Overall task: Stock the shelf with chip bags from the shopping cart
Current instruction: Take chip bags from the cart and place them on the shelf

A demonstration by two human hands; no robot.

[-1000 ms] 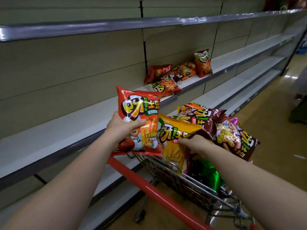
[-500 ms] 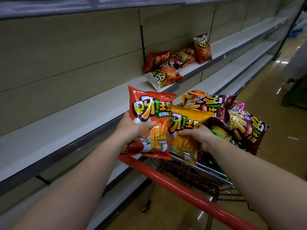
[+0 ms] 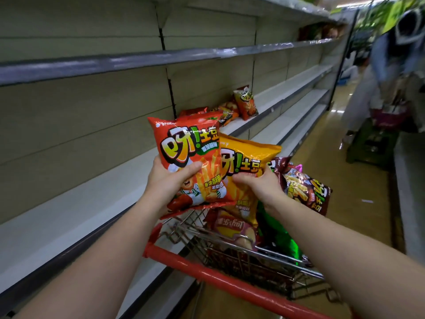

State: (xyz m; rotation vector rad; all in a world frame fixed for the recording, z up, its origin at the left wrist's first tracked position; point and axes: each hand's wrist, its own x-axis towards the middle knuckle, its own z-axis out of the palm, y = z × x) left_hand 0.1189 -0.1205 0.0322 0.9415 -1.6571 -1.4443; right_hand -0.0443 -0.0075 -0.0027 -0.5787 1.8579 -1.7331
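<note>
A red chip bag (image 3: 193, 162) is gripped by the left hand (image 3: 166, 183), a yellow chip bag (image 3: 243, 162) by the right hand (image 3: 259, 185). Few bags (image 3: 243, 104) are shelved beyond the hands; the shopping cart (image 3: 230, 282) below remains well filled.

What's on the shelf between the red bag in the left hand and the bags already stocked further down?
Nothing: in the head view the shelf runs bare from the red bag in the left hand to the stocked bags.

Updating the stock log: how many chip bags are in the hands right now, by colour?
red bag, in the left hand: 1
yellow bag, in the right hand: 1
Total: 2
</note>
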